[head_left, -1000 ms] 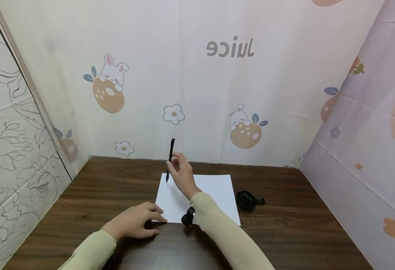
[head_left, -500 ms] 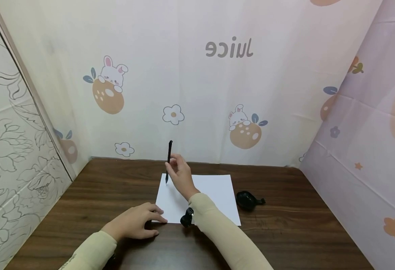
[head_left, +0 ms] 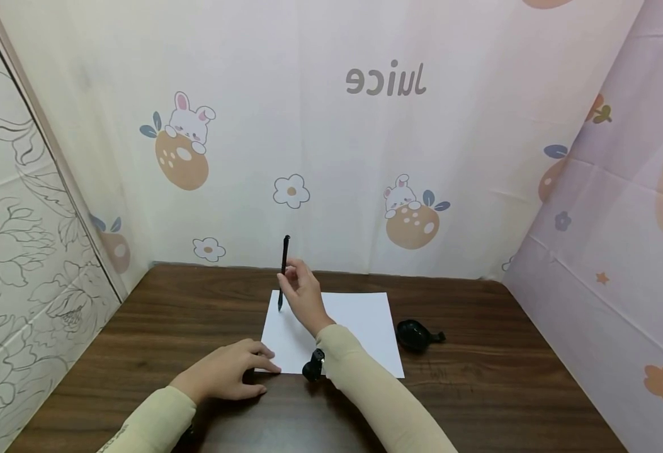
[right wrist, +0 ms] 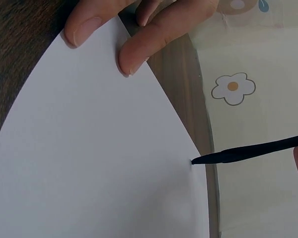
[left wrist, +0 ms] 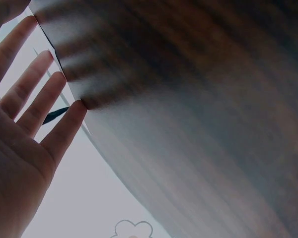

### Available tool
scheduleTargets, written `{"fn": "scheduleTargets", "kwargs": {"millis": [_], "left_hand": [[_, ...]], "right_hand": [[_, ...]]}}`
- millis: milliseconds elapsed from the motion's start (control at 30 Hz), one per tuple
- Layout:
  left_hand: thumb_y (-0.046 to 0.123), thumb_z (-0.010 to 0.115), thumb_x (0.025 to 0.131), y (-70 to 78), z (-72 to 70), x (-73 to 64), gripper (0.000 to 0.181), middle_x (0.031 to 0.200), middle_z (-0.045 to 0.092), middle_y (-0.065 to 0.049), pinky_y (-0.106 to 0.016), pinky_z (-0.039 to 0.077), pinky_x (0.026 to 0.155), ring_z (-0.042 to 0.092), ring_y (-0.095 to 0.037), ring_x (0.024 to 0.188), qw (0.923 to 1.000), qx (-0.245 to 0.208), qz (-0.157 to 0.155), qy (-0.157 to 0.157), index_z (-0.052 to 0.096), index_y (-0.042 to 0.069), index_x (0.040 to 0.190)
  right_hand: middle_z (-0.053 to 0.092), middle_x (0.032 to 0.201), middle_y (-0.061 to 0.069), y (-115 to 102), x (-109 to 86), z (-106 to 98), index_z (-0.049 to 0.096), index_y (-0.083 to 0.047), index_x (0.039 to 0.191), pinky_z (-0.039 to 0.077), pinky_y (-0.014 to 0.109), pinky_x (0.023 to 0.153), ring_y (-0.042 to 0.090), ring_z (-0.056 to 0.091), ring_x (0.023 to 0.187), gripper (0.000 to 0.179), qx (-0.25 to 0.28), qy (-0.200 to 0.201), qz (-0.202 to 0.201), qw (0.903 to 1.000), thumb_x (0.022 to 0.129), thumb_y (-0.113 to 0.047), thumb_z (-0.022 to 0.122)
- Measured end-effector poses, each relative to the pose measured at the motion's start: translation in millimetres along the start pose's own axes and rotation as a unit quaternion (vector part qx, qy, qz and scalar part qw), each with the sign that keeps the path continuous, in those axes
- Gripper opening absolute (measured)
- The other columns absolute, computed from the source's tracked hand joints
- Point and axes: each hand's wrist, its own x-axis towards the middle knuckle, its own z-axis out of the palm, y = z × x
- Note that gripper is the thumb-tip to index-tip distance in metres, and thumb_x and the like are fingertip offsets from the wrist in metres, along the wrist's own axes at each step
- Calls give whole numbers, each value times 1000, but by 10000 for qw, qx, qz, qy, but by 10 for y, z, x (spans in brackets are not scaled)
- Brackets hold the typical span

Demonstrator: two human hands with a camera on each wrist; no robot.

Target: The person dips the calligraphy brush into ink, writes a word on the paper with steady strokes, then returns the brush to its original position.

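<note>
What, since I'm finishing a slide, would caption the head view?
Right grip holds a black pen over a white sheet; left grip rests at the sheet's near-left corner.

Head view forward-down, wrist views close, right sharing paper (right wrist: 104, 124)

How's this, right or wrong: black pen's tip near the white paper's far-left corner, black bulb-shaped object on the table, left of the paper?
Wrong side: the black bulb-shaped object is right of the white paper, per the head view. The rest holds: it's on the table, and the black pen has its tip near the far-left corner.
</note>
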Motion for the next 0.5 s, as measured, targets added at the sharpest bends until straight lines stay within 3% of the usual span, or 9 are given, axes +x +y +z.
{"fn": "scheduleTargets", "kwargs": {"millis": [167,500], "left_hand": [[32,75,88,4,-2,-2,30,124,63,0,-42,53,90,60,-19,113,10000,-8,-21,-36,74,29,117],[33,75,88,4,0,-7,30,124,63,0,-41,53,88,60,-19,112,10000,-14,-18,2,74,29,117]], "right_hand": [[59,95,2,-12,-1,1,53,-16,126,54,27,75,15,59,87,25,-20,-83,232,9997,102,-16,60],[59,94,2,-13,-6,13,53,-16,126,53,27,74,15,59,85,26,4,-56,219,9997,101,-14,61]]}}
